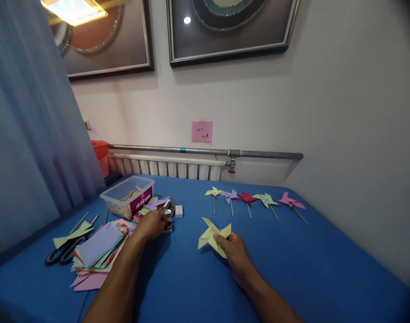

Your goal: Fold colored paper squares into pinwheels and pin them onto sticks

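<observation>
My right hand (236, 251) pinches a pale yellow paper pinwheel (209, 237) over the blue table, thumb pressed near its centre; no stick shows on it. My left hand (154, 224) is at a small clear-and-dark box (168, 223), fingers curled together at its edge. Whatever they grip is too small or hidden to make out. Beside that box lies a small white box (179, 211). A stack of coloured paper sheets (99, 246) is left of my left forearm.
Along the back right lie several finished pinwheels on sticks (248, 198). A clear plastic tub (125, 197) holds wooden sticks. Black-handled scissors (63, 253) lie at the left under pale green paper scraps (73, 235). Behind the blue table (292, 269) run a pipe (205, 151) and a radiator (171, 167).
</observation>
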`<action>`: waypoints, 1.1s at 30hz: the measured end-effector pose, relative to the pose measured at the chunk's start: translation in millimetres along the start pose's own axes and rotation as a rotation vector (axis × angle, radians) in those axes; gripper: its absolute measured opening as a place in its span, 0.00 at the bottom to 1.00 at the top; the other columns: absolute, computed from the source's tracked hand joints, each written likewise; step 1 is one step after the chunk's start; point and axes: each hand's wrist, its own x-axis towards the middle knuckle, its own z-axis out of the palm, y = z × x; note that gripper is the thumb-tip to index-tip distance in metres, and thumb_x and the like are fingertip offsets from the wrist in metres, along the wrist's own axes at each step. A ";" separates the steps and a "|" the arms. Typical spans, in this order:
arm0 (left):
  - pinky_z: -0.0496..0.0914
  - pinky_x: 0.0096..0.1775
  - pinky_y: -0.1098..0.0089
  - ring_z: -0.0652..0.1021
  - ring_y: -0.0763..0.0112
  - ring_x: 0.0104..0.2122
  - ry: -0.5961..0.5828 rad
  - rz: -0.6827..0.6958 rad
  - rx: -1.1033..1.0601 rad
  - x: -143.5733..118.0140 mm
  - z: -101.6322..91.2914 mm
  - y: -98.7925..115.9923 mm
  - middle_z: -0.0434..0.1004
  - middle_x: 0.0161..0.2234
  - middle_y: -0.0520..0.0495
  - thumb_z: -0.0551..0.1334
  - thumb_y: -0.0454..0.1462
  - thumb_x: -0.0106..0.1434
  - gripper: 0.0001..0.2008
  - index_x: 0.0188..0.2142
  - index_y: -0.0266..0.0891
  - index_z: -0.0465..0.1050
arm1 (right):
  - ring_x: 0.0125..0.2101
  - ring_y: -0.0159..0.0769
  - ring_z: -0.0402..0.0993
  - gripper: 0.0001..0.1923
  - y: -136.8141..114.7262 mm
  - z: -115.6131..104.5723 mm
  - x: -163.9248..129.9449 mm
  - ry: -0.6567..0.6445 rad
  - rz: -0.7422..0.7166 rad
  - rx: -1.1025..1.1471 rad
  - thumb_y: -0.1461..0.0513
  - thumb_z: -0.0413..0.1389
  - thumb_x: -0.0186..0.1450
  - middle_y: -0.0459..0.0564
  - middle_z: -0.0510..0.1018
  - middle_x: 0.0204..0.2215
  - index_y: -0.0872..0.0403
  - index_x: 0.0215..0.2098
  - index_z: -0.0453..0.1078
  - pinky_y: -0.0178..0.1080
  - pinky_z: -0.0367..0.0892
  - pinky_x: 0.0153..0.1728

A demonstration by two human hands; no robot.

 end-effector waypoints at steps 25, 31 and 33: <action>0.66 0.47 0.65 0.76 0.64 0.42 0.185 0.416 -0.731 -43.0 69.6 108.8 0.77 0.36 0.46 0.61 0.31 0.56 0.07 0.27 0.40 0.78 | 0.27 0.40 0.75 0.19 -4.6 3.6 -4.2 0.052 -0.162 -0.096 0.51 0.63 0.50 0.47 0.80 0.25 0.54 0.34 0.75 0.37 0.67 0.28; 0.70 0.48 0.62 0.77 0.55 0.51 0.027 0.146 -1.107 -39.9 70.5 110.4 0.72 0.59 0.38 0.67 0.34 0.49 0.03 0.25 0.38 0.80 | 0.26 0.39 0.75 0.19 -5.1 3.9 -6.6 0.043 -0.132 -0.008 0.51 0.64 0.50 0.46 0.80 0.25 0.54 0.35 0.74 0.37 0.67 0.27; 0.70 0.48 0.62 0.77 0.52 0.52 0.036 0.081 -1.165 -40.3 70.2 111.3 0.71 0.61 0.37 0.68 0.35 0.48 0.04 0.25 0.38 0.80 | 0.25 0.39 0.75 0.20 -6.0 3.0 -7.0 0.057 -0.133 0.011 0.50 0.65 0.50 0.46 0.80 0.24 0.54 0.35 0.74 0.37 0.67 0.27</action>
